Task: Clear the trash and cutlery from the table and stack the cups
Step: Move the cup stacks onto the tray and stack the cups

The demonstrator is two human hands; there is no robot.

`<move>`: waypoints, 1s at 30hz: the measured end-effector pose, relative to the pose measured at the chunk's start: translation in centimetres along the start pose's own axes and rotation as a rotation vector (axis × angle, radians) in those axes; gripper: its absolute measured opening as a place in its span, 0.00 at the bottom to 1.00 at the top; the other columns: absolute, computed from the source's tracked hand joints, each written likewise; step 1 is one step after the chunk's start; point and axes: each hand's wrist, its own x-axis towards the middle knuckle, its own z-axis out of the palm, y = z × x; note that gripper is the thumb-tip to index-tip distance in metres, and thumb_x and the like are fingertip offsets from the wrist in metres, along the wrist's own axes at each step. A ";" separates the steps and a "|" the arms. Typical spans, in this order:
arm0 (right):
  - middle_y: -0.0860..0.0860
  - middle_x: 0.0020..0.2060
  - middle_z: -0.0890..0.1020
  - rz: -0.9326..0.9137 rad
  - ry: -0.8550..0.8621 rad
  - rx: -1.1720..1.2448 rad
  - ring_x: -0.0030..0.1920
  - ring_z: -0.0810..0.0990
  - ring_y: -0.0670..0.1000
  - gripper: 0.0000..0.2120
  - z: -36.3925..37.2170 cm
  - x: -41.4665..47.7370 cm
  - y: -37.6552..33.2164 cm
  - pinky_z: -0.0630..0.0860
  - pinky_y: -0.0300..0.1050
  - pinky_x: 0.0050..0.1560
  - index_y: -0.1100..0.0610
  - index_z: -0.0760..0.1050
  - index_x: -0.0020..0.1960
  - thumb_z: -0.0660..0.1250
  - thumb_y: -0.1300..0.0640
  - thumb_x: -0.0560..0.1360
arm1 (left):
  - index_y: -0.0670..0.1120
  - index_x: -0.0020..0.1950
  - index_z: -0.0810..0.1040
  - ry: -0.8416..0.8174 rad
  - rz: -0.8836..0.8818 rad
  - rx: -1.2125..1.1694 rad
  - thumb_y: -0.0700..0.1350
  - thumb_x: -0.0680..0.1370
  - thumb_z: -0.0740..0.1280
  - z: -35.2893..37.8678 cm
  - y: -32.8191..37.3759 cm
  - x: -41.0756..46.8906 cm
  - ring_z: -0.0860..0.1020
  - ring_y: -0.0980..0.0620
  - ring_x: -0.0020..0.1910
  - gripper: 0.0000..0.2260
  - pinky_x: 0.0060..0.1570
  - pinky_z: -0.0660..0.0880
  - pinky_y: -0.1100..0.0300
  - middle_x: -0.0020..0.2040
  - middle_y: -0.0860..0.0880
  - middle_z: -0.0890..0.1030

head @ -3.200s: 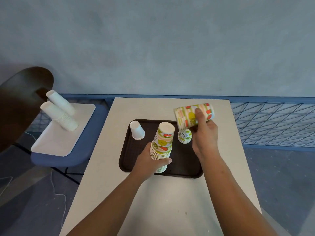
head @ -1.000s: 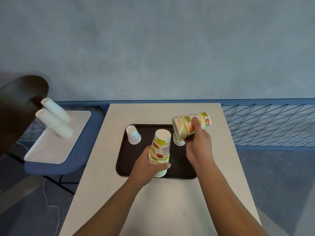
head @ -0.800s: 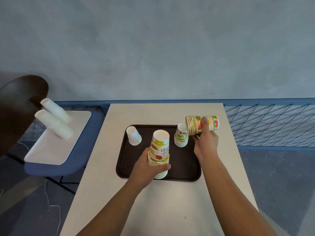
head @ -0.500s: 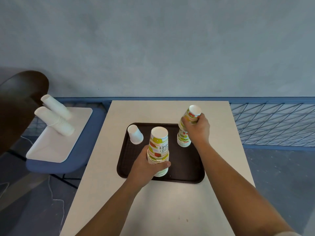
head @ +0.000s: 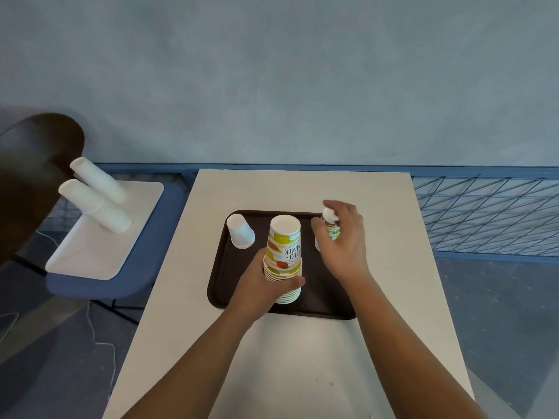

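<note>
A dark brown tray lies on the beige table. On it stands a tall upside-down stack of fruit-print paper cups, and my left hand is wrapped around its lower part. To the right stands a shorter fruit-print stack, partly hidden by my right hand, whose fingers are spread loosely around its top. A single white cup sits upside down at the tray's back left.
To the left, a white tray rests on a blue seat and carries two lying stacks of white cups. A dark rounded chair back is at far left. Blue wire railing runs behind the table.
My right hand turned the cups it held upright, set them onto the shorter stack on the tray, and has now opened its fingers. My left hand stayed on the tall stack.
</note>
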 end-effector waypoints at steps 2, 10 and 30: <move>0.46 0.57 0.79 0.026 -0.247 0.195 0.56 0.78 0.44 0.23 -1.2 -1.3 -2.8 0.75 0.34 0.53 0.53 0.75 0.68 0.68 0.45 0.76 | 0.60 0.66 0.75 -0.025 0.009 -0.013 0.50 0.67 0.84 0.1 0.2 -0.1 0.83 0.61 0.57 0.31 0.57 0.78 0.59 0.59 0.59 0.84; 0.42 0.55 0.80 -0.050 -0.449 -0.028 0.55 0.80 0.41 0.26 -1.4 -2.9 -3.9 0.81 0.43 0.55 0.49 0.74 0.65 0.75 0.40 0.72 | 0.59 0.68 0.75 -0.035 0.066 0.044 0.57 0.62 0.84 0.5 0.5 -0.6 0.82 0.58 0.60 0.37 0.64 0.80 0.49 0.60 0.59 0.84; 0.41 0.49 0.84 0.024 -0.167 0.220 0.50 0.83 0.38 0.15 -2.9 -2.6 -6.0 0.78 0.31 0.47 0.51 0.78 0.57 0.75 0.47 0.74 | 0.59 0.63 0.77 -0.055 0.041 0.045 0.55 0.62 0.85 0.3 0.8 -2.0 0.84 0.58 0.56 0.32 0.59 0.82 0.52 0.56 0.59 0.85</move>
